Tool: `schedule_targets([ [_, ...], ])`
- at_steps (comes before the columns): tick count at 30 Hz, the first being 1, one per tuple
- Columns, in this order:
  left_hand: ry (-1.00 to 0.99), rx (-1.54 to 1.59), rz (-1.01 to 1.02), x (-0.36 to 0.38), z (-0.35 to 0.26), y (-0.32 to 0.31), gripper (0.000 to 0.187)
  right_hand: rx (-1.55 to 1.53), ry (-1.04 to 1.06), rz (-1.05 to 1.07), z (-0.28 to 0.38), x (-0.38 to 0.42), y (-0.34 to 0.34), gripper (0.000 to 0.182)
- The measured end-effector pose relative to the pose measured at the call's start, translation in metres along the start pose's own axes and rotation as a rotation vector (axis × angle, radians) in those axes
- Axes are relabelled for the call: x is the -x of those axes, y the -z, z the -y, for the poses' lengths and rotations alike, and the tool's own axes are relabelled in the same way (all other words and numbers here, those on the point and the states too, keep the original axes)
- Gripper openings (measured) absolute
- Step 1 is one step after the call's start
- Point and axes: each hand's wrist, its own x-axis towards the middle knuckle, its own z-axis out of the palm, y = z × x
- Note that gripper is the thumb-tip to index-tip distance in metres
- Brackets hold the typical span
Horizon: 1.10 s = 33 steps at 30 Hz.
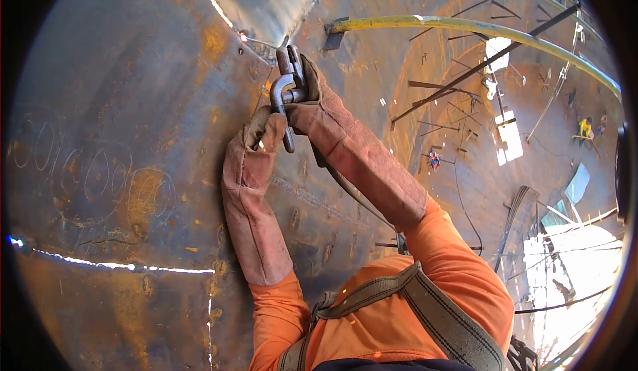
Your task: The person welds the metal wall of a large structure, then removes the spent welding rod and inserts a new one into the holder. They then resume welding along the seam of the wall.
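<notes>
A dark steel C-shaped clamp (279,91), with a thick cross pin and a bar end pointing down, is held against the rusty steel wall. My right hand (307,102), in a long reddish leather glove, closes on its right side, with fingers partly hidden behind it. My left hand (262,132), gloved alike, is curled at the clamp's lower left, beside the bar end. The clamp's upper end meets the corner of a bright-edged cut (219,7) in the steel plate (259,2).
Another glowing cut (126,265) crosses the wall at lower left. A yellow pipe (452,22) arches along the upper right, with dark bars (485,65) jutting nearby. Far below are people (585,128), (434,160), cables and bright openings (508,135). Harness straps (438,298) cross my orange clothing.
</notes>
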Motion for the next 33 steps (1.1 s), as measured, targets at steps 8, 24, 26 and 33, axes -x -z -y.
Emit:
schedule_targets([
  [8, 0.063, 0.152, 0.037, -0.002, -0.004, 0.004, 0.044, -0.407, -0.026, -0.084, -0.029, -0.022, -0.023, 0.033],
  [24, 0.079, 0.127, -0.005, 0.0, -0.007, 0.001, 0.047, 0.055, 0.051, 0.066, -0.026, -0.016, -0.003, 0.121],
  [26, 0.07, 0.085, -0.017, 0.0, -0.009, 0.0, 0.047, 0.033, 0.038, 0.079, -0.025, -0.016, -0.004, 0.125],
  [33, 0.065, -0.008, 0.06, -0.005, -0.011, 0.006, 0.05, -0.065, 0.025, 0.075, 0.008, 0.001, 0.003, 0.084],
])
